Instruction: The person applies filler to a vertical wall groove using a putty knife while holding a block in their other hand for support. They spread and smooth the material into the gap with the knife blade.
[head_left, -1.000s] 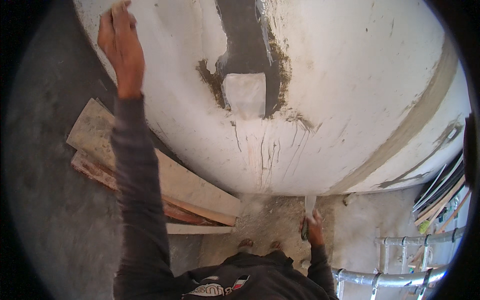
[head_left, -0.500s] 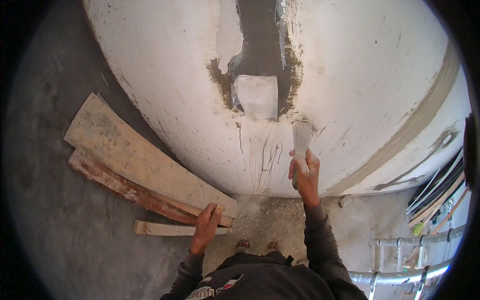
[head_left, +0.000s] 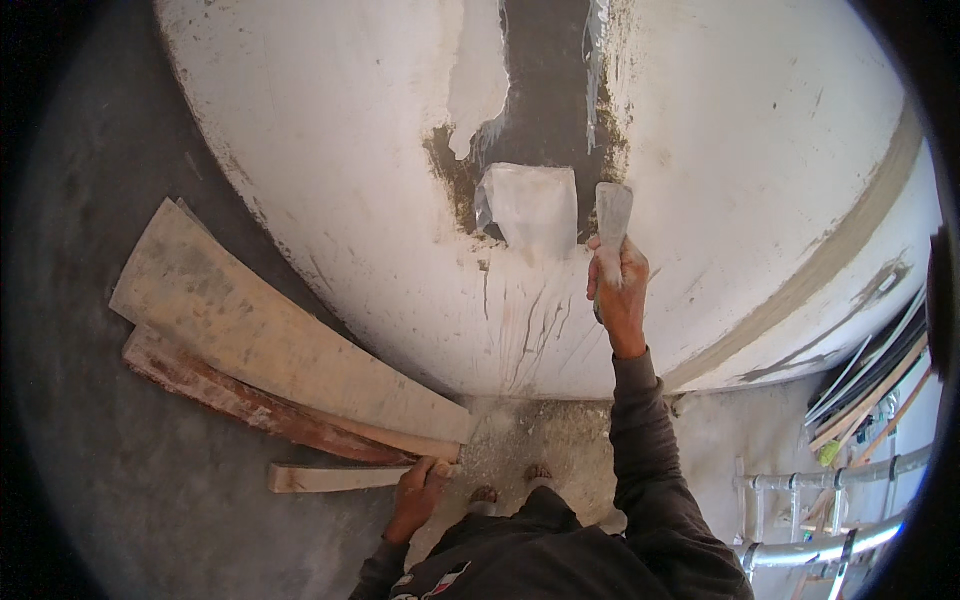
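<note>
My right hand grips a putty knife by its handle, blade pointing up. The pale, dusty blade lies against or just before the white wall, at the right edge of a dark grey unpainted strip. Left of the blade, a whitish sheet-like cover sits at the strip's lower end. My left hand hangs low with curled fingers, in front of the boards' near end; whatever it may hold cannot be made out.
A wide wooden board, a reddish board and a short plank lie on the left. Metal rails stand at the lower right. Long strips and pipes lean at the far right. My feet are on the dusty floor.
My right hand has moved up the wall with the putty knife, from below the dark strip to beside its lower right edge. My left hand has dropped lower. The view has shifted slightly.
</note>
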